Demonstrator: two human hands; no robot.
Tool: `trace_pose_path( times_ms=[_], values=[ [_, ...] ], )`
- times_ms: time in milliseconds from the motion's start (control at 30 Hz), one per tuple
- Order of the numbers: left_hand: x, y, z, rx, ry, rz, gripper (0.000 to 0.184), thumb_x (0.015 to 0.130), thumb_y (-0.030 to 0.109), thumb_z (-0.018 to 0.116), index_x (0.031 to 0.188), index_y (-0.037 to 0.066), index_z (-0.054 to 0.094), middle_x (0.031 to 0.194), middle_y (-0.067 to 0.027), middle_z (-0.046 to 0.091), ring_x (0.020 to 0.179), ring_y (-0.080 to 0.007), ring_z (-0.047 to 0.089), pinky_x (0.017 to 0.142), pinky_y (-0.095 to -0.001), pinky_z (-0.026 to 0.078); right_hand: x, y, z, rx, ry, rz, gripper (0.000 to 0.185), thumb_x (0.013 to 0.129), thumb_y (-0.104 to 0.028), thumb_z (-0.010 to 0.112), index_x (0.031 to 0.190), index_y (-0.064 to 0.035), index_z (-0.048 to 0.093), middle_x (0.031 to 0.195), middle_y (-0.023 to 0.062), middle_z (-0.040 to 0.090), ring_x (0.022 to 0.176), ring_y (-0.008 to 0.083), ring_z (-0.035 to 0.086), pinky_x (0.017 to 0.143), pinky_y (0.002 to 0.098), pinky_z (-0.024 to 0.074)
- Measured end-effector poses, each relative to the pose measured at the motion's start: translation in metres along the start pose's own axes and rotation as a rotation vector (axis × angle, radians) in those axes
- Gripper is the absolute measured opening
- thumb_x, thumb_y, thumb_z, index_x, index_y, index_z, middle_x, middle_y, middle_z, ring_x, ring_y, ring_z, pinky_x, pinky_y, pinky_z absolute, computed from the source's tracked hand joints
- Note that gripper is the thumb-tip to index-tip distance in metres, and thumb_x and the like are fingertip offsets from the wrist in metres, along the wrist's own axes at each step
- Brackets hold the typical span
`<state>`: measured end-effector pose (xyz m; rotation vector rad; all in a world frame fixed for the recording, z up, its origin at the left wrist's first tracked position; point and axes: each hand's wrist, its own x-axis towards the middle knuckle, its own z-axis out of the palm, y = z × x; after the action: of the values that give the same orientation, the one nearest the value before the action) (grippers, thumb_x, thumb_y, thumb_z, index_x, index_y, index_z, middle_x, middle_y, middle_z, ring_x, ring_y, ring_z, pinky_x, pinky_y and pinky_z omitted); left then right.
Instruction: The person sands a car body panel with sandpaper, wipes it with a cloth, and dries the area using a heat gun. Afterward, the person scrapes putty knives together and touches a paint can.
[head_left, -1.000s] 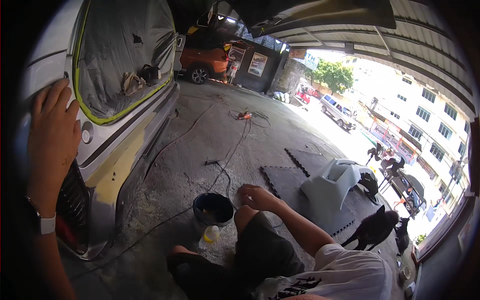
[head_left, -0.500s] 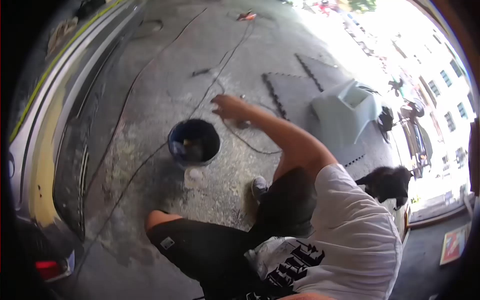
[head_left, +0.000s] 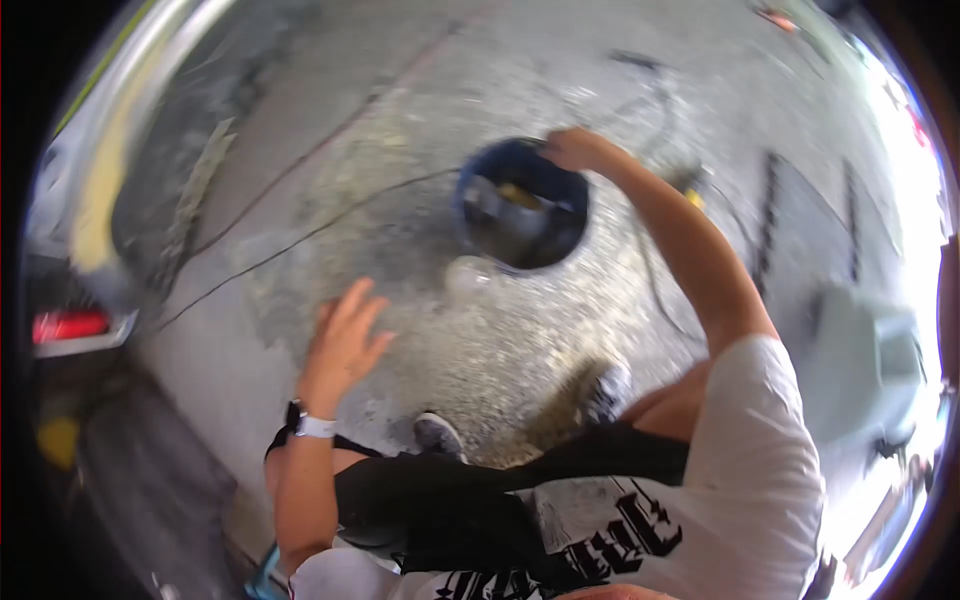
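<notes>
A dark blue bucket (head_left: 575, 228) stands on the rough concrete floor in front of me, with grey and yellow things inside that are too blurred to name. My right hand (head_left: 574, 150) is at the bucket's far right rim, fingers curled over the edge. To the left and nearer to me, my left hand (head_left: 345, 340) hangs above the floor with its fingers spread, holding nothing; a pale band circles that wrist. Against the near side of the bucket lies a small whitish round object (head_left: 469, 278).
A car body with a red tail light (head_left: 70, 325) runs along the left. A dark cable (head_left: 310, 233) crosses the floor to the bucket. Toward the right lie grey interlocking mats (head_left: 808, 225) and a pale green moulded piece (head_left: 865, 360). An orange item (head_left: 778, 20) is far off.
My right hand has come from beyond the bucket onto its rim. My left hand has entered the view with fingers spread. The whole view has swung leftward, so the bucket appears further right.
</notes>
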<state>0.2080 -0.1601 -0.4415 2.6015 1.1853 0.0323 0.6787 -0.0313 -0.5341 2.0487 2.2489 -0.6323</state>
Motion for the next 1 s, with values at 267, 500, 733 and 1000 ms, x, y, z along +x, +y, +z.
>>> trace_pose_path(
  times_ms=[267,500,733,1000],
  values=[
    [-0.042,-0.024,0.007,-0.069,0.034,-0.34,0.049,0.09,0.031,0.072,0.13,0.005,0.06,0.133,-0.0161,0.06,0.116,-0.0363,0.062,0.1,-0.0456,0.048,0.024,0.035,0.011,0.099,0.175,-0.091,0.028,0.089,-0.029,0.065,0.103,-0.0049,0.069,0.104,0.0255,0.07,0.104,0.0447,0.066,0.089,0.0523,0.0523],
    [-0.024,-0.033,0.039,-0.13,-0.298,-0.271,0.053,0.097,0.039,0.063,0.138,0.006,0.053,0.134,-0.016,0.06,0.124,-0.0355,0.057,0.102,-0.0475,0.047,-0.012,0.098,-0.018,0.07,0.306,0.183,0.028,0.088,-0.025,0.068,0.105,-0.0038,0.069,0.106,0.0262,0.07,0.105,0.0462,0.066,0.089,0.0526,0.0531],
    [-0.01,-0.018,0.034,-0.154,-0.267,-0.214,0.053,0.099,0.042,0.059,0.139,0.01,0.052,0.132,-0.0139,0.061,0.124,-0.033,0.057,0.105,-0.0508,0.041,-0.021,0.226,0.011,0.032,0.414,0.456,0.029,0.087,-0.012,0.055,0.108,0.0055,0.065,0.112,0.0342,0.067,0.111,0.0483,0.064,0.094,0.0558,0.0511],
    [-0.014,0.008,0.018,-0.133,-0.266,-0.138,0.052,0.101,0.04,0.058,0.141,0.008,0.051,0.13,-0.0139,0.061,0.117,-0.0326,0.061,0.106,-0.0493,0.039,0.007,0.24,-0.01,-0.158,0.665,0.452,0.041,0.091,-0.02,0.06,0.127,0.0008,0.059,0.133,0.028,0.058,0.123,0.0432,0.059,0.099,0.051,0.0501]
  ],
)
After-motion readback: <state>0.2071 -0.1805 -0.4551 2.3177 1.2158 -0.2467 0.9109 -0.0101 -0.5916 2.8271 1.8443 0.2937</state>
